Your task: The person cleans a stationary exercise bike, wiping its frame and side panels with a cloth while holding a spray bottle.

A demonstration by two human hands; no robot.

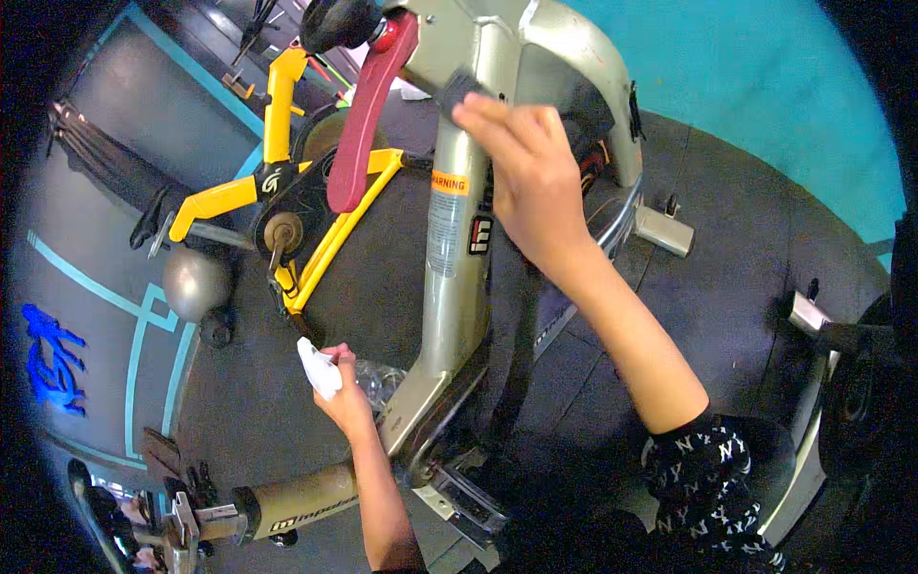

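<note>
My left hand (pixel 348 394) grips a spray bottle with a white trigger head (pixel 320 369). The bottle's clear body (pixel 381 380) shows past my fingers, beside the lower end of a silver metal post. My right hand (pixel 534 168) is higher up, its bunched fingertips holding a dark grey cloth or pad (pixel 459 93) against that post (pixel 459 301), which belongs to an Impulse gym machine. Blur and my fingers hide part of the cloth. Below it, a label (pixel 448 222) with an orange top is stuck on the post.
A dark red padded arm (pixel 369 125) angles down left of the post. Behind it stands a yellow-framed exercise bike (pixel 215 204). A grey exercise ball (pixel 197 283) lies at left. The machine's curved silver frame (pixel 588 43) and a foot (pixel 663 229) are at right.
</note>
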